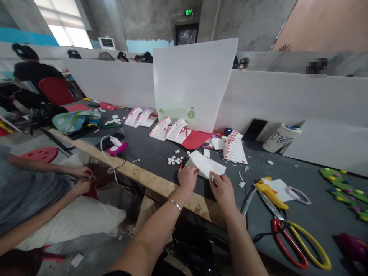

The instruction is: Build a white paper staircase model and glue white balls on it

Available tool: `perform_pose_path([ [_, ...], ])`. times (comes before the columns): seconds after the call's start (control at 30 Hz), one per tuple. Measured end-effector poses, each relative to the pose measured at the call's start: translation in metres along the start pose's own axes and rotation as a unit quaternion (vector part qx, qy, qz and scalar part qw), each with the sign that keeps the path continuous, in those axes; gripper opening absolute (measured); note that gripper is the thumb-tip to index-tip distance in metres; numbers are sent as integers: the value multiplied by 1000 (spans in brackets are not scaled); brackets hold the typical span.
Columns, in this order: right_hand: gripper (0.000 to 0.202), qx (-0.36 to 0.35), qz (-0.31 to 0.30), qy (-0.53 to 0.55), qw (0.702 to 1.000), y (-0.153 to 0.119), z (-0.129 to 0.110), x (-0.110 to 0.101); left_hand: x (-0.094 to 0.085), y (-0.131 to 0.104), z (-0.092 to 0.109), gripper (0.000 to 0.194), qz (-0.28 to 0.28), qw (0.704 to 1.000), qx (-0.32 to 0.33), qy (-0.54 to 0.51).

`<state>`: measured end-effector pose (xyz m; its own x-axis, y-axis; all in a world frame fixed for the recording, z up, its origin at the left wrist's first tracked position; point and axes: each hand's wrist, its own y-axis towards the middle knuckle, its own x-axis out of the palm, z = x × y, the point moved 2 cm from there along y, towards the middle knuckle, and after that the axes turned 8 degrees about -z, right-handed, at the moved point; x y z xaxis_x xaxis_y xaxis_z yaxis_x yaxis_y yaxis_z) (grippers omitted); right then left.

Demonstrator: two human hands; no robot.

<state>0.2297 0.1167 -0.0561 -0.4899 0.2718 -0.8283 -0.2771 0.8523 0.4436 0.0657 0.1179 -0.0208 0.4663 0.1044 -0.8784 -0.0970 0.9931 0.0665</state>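
Grey table (149,151), concrete wall (149,21) — left hand (188,178) pinches white paper (202,164), right hand (223,189) too, perhaps with a dark pen (215,181)

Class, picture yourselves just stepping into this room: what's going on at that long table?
A person sits at the dark table, left hand holding a piece of white paper. The right hand is at the paper's near right side, with a small dark object, too unclear to name, in its fingers. Small white balls lie to the left; scissors lie to the right. White pieces with red marks stand farther back.
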Motion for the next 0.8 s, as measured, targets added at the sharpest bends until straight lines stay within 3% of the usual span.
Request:
perform_pose_path([
  [0.8,32,-2,0,3,1000,-1,1,3,8,2,-2,20,-33,999,-3,-3],
])
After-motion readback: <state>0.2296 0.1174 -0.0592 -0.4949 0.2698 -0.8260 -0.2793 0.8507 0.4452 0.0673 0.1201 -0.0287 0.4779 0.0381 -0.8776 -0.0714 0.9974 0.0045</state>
